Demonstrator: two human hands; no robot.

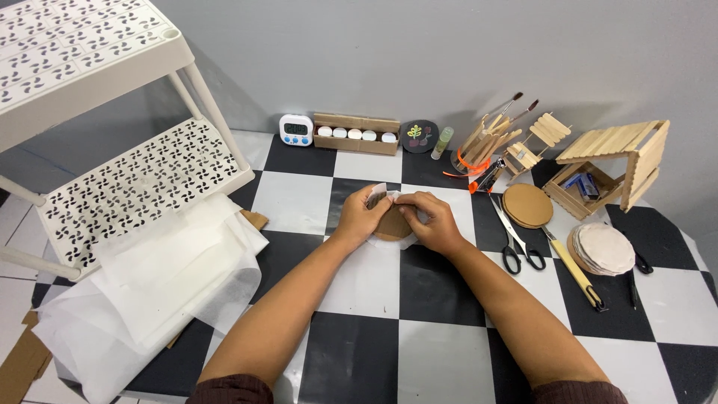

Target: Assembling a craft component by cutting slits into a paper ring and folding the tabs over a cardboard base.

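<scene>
Both hands fold white fabric around a cardboard disc.
Left hand (361, 217) and right hand (432, 221) have fingers closed on the cardboard disc (392, 224) and white fabric (376, 194), mid-surface on the checkered surface (366, 292); scissors (516, 238) lie just right.

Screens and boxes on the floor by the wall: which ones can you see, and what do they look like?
Digital timer: by the wall, left of the cardboard box; small, white, rounded, with a pale screen and blue buttons.
Cardboard box: by the wall; long, brown, open, holding a row of white round lids.
Small blue packet: inside the wooden stick house at right.
</scene>
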